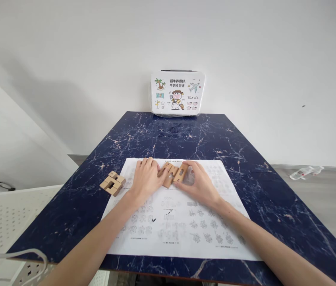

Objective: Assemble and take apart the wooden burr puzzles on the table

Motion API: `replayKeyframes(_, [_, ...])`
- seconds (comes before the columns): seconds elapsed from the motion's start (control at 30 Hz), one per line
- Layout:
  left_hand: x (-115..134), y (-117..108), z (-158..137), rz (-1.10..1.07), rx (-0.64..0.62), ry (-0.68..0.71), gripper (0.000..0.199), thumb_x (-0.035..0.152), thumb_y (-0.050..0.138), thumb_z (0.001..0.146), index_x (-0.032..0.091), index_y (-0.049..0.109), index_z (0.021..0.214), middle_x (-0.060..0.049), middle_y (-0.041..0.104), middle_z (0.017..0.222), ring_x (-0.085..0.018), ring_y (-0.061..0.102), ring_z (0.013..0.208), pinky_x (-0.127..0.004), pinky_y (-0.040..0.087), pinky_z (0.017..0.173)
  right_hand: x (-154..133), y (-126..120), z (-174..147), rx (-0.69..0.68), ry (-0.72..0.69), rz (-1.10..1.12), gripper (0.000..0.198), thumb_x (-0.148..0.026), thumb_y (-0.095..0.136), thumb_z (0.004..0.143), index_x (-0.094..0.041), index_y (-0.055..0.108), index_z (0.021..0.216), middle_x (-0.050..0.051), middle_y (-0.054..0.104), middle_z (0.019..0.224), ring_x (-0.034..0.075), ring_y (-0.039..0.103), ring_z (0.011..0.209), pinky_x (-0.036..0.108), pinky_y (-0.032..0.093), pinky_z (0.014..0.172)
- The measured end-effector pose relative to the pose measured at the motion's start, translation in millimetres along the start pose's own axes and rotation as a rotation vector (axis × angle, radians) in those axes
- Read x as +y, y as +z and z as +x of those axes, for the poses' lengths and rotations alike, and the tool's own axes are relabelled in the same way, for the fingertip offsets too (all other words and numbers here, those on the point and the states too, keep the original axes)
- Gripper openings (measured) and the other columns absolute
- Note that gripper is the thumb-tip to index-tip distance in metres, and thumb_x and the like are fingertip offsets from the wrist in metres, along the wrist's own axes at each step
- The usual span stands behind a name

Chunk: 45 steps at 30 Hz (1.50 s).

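Note:
Three notched wooden puzzle pieces lie side by side on a printed sheet (174, 234), with dark numbers on their ends. My left hand (147, 176) is at the left piece (165, 167), its thumb and curled fingers gripping it, so part of that piece is hidden. The middle piece (169, 178) lies between both hands. My right hand (200, 182) pinches the right piece (180, 173), marked 2, lengthwise between thumb and fingertips. Left of the sheet, an interlocked cluster of similar wooden pieces (113, 182) rests partly at the sheet's edge.
The blue marbled table (168, 139) bears a white cartoon-printed case (178, 93) standing at its far edge by the wall. A white perforated chair (4, 218) with a pale cable (16, 254) is at left. On the floor at right lies a plastic bottle (302, 172).

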<state>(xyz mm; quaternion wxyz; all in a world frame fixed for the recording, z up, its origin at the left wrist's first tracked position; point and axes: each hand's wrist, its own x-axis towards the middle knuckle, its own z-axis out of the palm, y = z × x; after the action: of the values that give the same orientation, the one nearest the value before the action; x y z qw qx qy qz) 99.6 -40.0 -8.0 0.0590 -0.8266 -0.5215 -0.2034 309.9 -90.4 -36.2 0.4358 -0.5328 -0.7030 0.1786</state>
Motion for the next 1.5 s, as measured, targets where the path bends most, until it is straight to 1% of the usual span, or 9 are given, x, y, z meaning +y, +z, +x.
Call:
replayKeyframes(0.17, [3.1,-2.4,0.6,0.026,-0.022,0.012,0.042,0.045,0.053,0.102,0.02,0.066,0.07,-0.012,0.071,0.086,-0.032,0.065,0.094,-0.05,0.047,0.091,0.5,-1.0,0.5,0.024,-0.002,-0.011,0.058,-0.046,0.077,0.085,-0.026,0.053,0.135,0.014,0.062,0.134,0.036,0.059,0.122,0.059,0.054,0.1])
replayKeyframes(0.33, [0.9,-3.2,0.8,-0.071,-0.064,-0.016,0.042,0.045,0.042,0.108,0.019,0.065,0.084,-0.008,0.07,0.076,-0.027,0.067,0.076,-0.041,0.048,0.077,-6.6,-5.0,2.0,0.069,-0.038,0.034,0.057,-0.044,0.077,0.086,-0.028,0.053,0.135,0.014,0.06,0.138,0.035,0.057,0.127,0.056,0.053,0.101])
replayKeyframes(0.47, [1.0,-10.0,3.6,-0.387,-0.099,-0.13,0.037,0.049,0.04,0.108,0.021,0.063,0.101,-0.003,0.07,0.074,-0.021,0.063,0.062,-0.031,0.04,0.06,-16.4,-10.5,4.5,0.108,-0.08,0.1,0.054,-0.043,0.078,0.087,-0.028,0.054,0.133,0.013,0.06,0.141,0.034,0.056,0.13,0.053,0.054,0.099])
replayKeyframes(0.73, [13.8,-21.1,7.1,-1.062,-0.271,-0.159,0.045,0.055,0.043,0.106,0.02,0.066,0.092,-0.003,0.062,0.078,-0.016,0.055,0.069,-0.029,0.043,0.064,-22.0,-14.7,6.0,0.15,-0.109,0.294,0.054,-0.047,0.078,0.086,-0.029,0.053,0.131,0.012,0.058,0.142,0.032,0.055,0.135,0.056,0.051,0.112])
replayKeyframes(0.87, [12.7,-19.6,7.0,-1.265,-0.383,-0.256,0.044,0.06,0.049,0.101,0.02,0.063,0.087,0.003,0.041,0.064,-0.012,0.036,0.055,-0.028,0.031,0.053,-22.1,-15.0,5.0,0.115,-0.129,0.391,0.053,-0.046,0.077,0.088,-0.029,0.053,0.132,0.011,0.054,0.147,0.03,0.052,0.141,0.054,0.047,0.119])
replayKeyframes(0.93, [11.0,-19.8,7.5,-1.311,-0.414,-0.288,0.045,0.061,0.053,0.099,0.021,0.058,0.08,0.006,0.025,0.062,-0.011,0.022,0.052,-0.029,0.019,0.05,-22.4,-15.3,4.5,0.08,-0.116,0.437,0.055,-0.047,0.076,0.09,-0.031,0.051,0.136,0.011,0.052,0.151,0.03,0.051,0.143,0.055,0.045,0.121])
replayKeyframes(1.0, [9.8,-20.7,8.2,-1.351,-0.43,-0.304,0.045,0.06,0.056,0.098,0.022,0.05,0.076,0.007,0.019,0.064,-0.01,0.016,0.053,-0.029,0.014,0.051,-22.3,-15.4,4.1,0.041,-0.1,0.471,0.059,-0.048,0.076,0.09,-0.031,0.048,0.139,0.011,0.05,0.154,0.031,0.05,0.144,0.056,0.043,0.123])
replayKeyframes(1.23, [9.7,-22.4,9.2,-1.416,-0.459,-0.348,0.047,0.056,0.059,0.095,0.023,0.037,0.069,0.008,0.018,0.062,-0.011,0.014,0.053,-0.031,0.013,0.052,-19.8,-16.2,3.4,-0.018,-0.128,0.526,0.065,-0.042,0.08,0.09,-0.035,0.046,0.145,0.007,0.047,0.159,0.029,0.048,0.147,0.056,0.036,0.127])
replayKeyframes(1.5, [11.9,-21.9,7.1,-1.256,-0.412,-0.297,0.043,0.048,0.052,0.098,0.021,0.041,0.067,0.006,0.029,0.059,-0.011,0.025,0.051,-0.028,0.018,0.05,-20.6,-17.4,1.4,-0.091,-0.117,0.485,0.073,-0.046,0.084,0.086,-0.036,0.046,0.147,0.008,0.051,0.155,0.031,0.053,0.142,0.057,0.044,0.122])
